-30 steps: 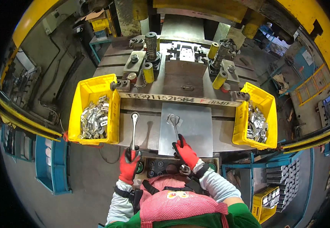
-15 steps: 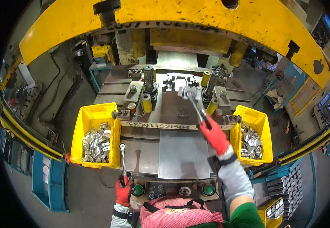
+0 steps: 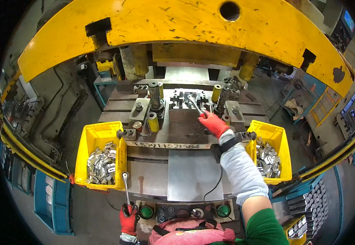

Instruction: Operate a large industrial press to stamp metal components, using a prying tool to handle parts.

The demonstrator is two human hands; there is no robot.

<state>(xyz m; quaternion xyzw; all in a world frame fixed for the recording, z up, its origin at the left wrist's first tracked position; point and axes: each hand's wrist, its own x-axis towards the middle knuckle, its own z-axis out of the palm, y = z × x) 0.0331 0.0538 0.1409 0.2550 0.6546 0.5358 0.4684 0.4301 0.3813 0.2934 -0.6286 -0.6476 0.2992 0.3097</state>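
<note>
Stretched out over the press bed, my right hand (image 3: 215, 124) in a red glove is closed round the grip of a silver rod tool with a round head (image 3: 195, 102). The head rests on or just above a small metal part (image 3: 187, 97) in the die (image 3: 178, 104); contact is hard to tell. Low on the left, my gloved left hand (image 3: 128, 220) grips a similar silver rod tool with a red handle (image 3: 126, 189). Its round head points up, near the front edge of the press table and touching no part.
Yellow bins (image 3: 122, 157) (image 3: 284, 153) of metal pieces flank the bed. Guide posts (image 3: 155, 96) stand beside the die under the yellow press frame (image 3: 177, 24). A flat metal plate (image 3: 194, 173) lies in front. Green buttons (image 3: 146, 212) sit on the control panel below.
My right hand has moved forward and left, bringing the tool's head with a metal part down to the die. The left hand still holds its tool low. The whole view has shifted slightly.
</note>
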